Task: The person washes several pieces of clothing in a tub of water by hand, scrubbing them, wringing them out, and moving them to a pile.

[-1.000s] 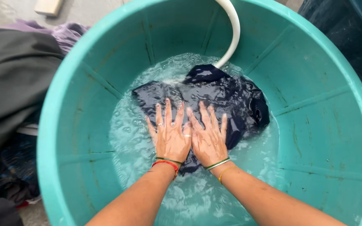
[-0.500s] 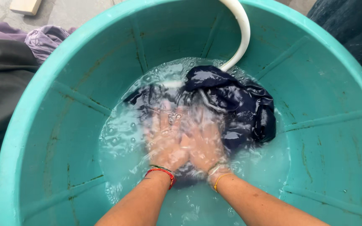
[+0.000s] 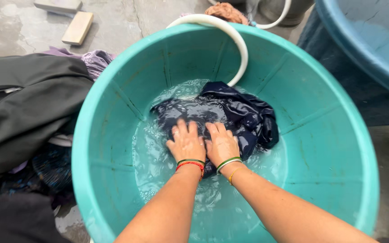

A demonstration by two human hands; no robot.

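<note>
A dark blue cloth [image 3: 244,112] lies soaked in shallow water [image 3: 154,157] at the bottom of a large teal tub [image 3: 320,135]. My left hand [image 3: 186,143] and my right hand [image 3: 221,144] press side by side on the near part of the cloth, with the fingers curled down into the fabric. Both wrists carry thin coloured bangles. A white hose [image 3: 239,40] bends over the far rim and ends in the water beside the cloth.
A heap of dark grey clothing [image 3: 23,103] with a purple cloth [image 3: 96,58] lies left of the tub. A wooden block [image 3: 77,27] rests on the wet concrete floor behind it. A blue tub [image 3: 365,40] stands at the upper right.
My hands were flat with spread fingers, then plunged under the churning water. Now they sit nearer the surface with fingers curled into the cloth. The view has drawn back from the tub.
</note>
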